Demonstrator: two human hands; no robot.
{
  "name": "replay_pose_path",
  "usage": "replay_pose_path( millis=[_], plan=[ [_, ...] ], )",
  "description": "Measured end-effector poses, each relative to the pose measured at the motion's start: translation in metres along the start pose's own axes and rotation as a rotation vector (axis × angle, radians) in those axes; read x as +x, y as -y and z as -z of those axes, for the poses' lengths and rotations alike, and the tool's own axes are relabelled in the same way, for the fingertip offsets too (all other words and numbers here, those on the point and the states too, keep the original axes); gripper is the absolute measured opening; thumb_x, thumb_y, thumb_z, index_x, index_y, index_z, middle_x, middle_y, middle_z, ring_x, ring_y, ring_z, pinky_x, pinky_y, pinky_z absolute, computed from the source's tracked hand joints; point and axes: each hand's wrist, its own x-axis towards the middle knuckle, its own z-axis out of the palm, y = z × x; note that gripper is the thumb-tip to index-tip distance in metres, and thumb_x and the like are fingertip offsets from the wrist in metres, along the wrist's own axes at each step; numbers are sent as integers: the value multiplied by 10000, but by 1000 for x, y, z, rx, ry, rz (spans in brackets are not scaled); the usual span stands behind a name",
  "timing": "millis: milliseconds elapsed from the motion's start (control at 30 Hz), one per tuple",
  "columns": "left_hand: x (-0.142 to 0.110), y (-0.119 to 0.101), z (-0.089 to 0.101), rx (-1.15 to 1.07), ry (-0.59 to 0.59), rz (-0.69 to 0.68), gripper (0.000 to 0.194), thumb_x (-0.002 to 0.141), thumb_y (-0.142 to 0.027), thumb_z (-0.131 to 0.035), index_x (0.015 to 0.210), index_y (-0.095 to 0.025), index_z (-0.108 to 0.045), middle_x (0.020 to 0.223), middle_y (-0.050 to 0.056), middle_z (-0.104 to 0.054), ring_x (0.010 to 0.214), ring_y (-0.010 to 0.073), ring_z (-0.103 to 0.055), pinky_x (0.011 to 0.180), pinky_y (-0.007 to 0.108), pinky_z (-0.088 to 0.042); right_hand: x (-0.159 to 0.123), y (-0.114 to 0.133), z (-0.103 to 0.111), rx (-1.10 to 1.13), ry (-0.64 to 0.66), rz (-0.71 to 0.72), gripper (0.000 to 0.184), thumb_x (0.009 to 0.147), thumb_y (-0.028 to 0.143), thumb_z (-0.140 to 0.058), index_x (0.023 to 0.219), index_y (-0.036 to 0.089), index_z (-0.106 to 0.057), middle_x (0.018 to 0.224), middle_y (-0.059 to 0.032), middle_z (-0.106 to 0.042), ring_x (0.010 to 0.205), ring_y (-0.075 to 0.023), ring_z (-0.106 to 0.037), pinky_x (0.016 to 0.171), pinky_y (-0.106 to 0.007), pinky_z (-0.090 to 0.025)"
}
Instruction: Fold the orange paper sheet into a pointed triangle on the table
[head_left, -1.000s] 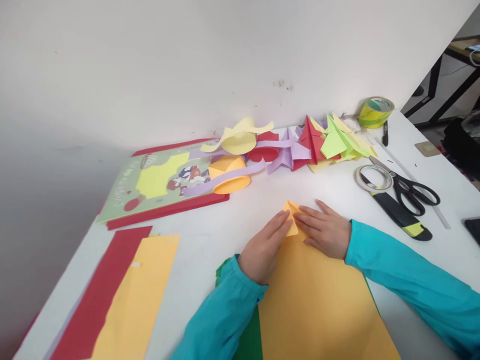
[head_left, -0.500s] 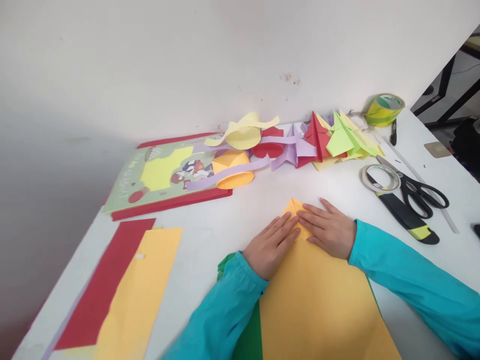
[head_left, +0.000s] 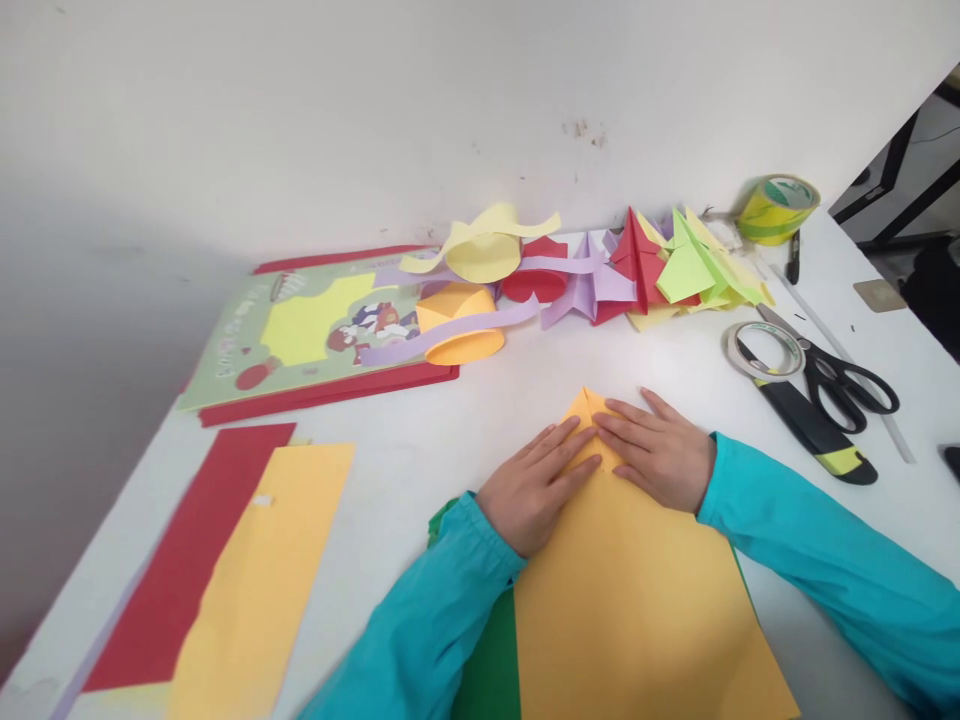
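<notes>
A large orange sheet of paper (head_left: 637,600) lies in front of me, its far end folded to a point with a crease down the middle. Flat on the left side of that folded tip rests my left hand (head_left: 531,485), fingers stretched out. My right hand (head_left: 660,450) lies flat on the right side of the tip, with its fingers spread. The fingertips of both hands nearly meet at the crease and cover part of the folds. Under the orange paper a green sheet (head_left: 487,660) shows along its left edge.
Scissors (head_left: 840,380), a tape roll (head_left: 765,350) and a utility knife (head_left: 817,435) lie to the right. Folded paper planes (head_left: 637,265) and paper loops (head_left: 465,325) stand along the wall, beside a printed folder (head_left: 247,350). Red (head_left: 195,560) and orange strips (head_left: 277,580) lie left; yellow tape (head_left: 780,210) stands far right.
Both hands stay flat at the folded tip; the left fingers have shifted very slightly. The view has moved a little, so the things on the left appear further left.
</notes>
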Motion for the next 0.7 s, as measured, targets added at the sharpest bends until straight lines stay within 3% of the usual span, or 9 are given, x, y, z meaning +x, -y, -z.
replay_pose_path(
  millis=[133,367,567,700],
  plan=[
    [-3,2,-5,1,-45,-15,446,915,-150,-366,1355,-189,-425,1398,159,-466,1411,268,-209,1071,529,-358,0,0,0,6,-1,-1,384,946,280,-404,1249,106,-563,1313,-116,-560,1297,-255,-423,1092,-541,-287],
    [-2,-2,-4,36,-24,5,451,921,-143,-365,1365,-204,-416,1373,124,-505,1383,240,-296,1100,514,-323,0,0,1,22,39,-12,391,918,265,-456,1268,118,-549,1321,-128,-551,1320,-253,-393,1102,-545,-265],
    [6,-16,2,36,-50,130,360,865,-162,-530,1223,-141,-552,1456,206,-363,1405,349,-186,1056,545,-382,0,0,3,28,5,-8,385,950,271,-385,1249,105,-561,1322,-106,-555,1306,-246,-411,1122,-529,-231],
    [3,-14,-1,-1,-13,105,428,869,-156,-528,1295,-186,-496,1465,185,-358,1384,323,-268,1054,545,-382,1,-1,3,21,9,-5,385,947,275,-387,1252,118,-562,1321,-103,-556,1309,-244,-407,1122,-526,-231]
  ],
)
